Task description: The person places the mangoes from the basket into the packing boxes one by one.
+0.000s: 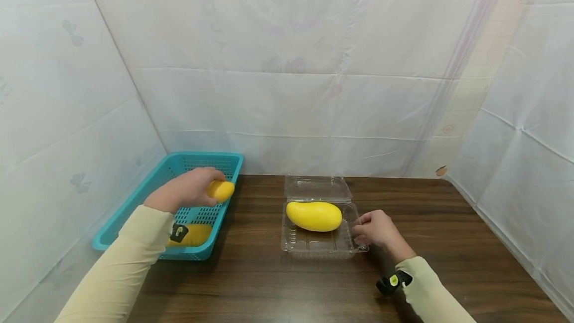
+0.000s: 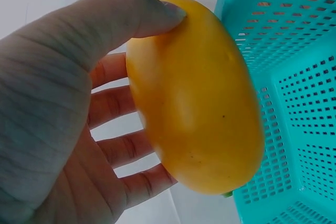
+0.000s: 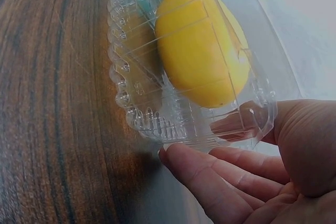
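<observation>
My left hand (image 1: 193,189) grips a yellow-orange mango (image 2: 194,98) over the right side of the turquoise basket (image 1: 220,223). In the left wrist view the thumb presses one side of the fruit and the fingers curl behind it. A bright yellow mango (image 1: 315,216) lies in the base of a clear plastic clamshell box (image 1: 309,247), whose lid (image 1: 318,188) is folded back toward the wall. My right hand (image 1: 376,229) pinches the box's right edge, with the thumb (image 3: 231,124) seen through the plastic and the fingers outside.
Another yellow mango (image 1: 199,235) lies in the basket's near end, partly hidden by my left wrist. The box and basket stand apart on a dark wood table (image 1: 260,283). White sheeting (image 1: 287,113) closes off the back and both sides.
</observation>
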Demonstrator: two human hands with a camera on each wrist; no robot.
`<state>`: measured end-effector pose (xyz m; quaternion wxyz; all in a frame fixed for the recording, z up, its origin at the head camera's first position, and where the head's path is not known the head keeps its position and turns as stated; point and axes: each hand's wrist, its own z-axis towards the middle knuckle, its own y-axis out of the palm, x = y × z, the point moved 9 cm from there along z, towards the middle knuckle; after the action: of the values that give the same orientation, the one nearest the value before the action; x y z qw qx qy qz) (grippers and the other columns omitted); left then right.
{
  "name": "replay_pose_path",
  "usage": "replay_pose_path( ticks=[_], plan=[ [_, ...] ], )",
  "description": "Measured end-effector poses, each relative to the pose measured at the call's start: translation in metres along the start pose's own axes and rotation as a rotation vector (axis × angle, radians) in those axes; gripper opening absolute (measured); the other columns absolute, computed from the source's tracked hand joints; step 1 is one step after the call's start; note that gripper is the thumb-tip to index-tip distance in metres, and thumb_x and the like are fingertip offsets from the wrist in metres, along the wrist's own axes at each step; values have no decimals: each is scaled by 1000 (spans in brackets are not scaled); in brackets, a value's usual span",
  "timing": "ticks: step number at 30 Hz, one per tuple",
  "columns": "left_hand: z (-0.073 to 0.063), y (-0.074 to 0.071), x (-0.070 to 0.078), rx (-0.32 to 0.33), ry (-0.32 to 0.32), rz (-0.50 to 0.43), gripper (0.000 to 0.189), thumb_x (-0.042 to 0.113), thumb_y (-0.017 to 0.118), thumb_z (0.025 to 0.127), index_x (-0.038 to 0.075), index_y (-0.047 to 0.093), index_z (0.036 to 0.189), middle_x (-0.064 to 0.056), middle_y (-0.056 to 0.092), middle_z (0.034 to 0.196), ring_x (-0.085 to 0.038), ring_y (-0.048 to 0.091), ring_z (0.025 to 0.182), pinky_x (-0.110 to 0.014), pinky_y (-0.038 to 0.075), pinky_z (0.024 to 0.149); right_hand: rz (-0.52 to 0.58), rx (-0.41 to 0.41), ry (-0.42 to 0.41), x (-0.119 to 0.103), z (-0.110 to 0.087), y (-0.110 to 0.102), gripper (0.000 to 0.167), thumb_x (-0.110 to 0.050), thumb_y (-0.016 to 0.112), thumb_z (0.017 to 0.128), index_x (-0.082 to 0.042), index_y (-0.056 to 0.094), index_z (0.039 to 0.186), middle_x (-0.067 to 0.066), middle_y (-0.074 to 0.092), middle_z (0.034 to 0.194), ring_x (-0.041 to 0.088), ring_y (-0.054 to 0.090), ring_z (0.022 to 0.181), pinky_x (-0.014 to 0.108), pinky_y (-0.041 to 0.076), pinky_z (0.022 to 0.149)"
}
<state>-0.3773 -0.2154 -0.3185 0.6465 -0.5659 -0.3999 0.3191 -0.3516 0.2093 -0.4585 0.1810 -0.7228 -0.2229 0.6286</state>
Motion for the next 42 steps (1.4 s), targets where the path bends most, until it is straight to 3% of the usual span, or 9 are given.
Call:
replay_pose_path(
  ticks=[6, 18, 42],
  plan=[
    [2, 4, 2, -4, 2, 2, 51, 18, 79, 83, 5, 66, 130, -13, 66, 128, -25, 59, 101, -47, 55, 91, 4, -3, -3, -1, 0, 0, 21, -2, 72, 88, 11, 72, 105, 15, 75, 85, 25, 76, 69, 36, 63, 62],
    [4, 5, 15, -1, 30, -9, 45, 18, 79, 85, 7, 67, 127, -10, 67, 122, -22, 57, 95, -42, 55, 84, 1, 2, 0, -1, -1, 0, 21, -2, 72, 88, 10, 72, 104, 15, 75, 85, 25, 76, 69, 36, 63, 62],
    [13, 7, 32, -11, 38, 22, 51, 18, 79, 81, 5, 66, 129, -9, 66, 121, -22, 57, 94, -41, 55, 86, 8, -9, 12, 0, -2, 0, 21, -2, 72, 88, 10, 72, 105, 16, 75, 86, 25, 76, 70, 37, 63, 64]
  ],
)
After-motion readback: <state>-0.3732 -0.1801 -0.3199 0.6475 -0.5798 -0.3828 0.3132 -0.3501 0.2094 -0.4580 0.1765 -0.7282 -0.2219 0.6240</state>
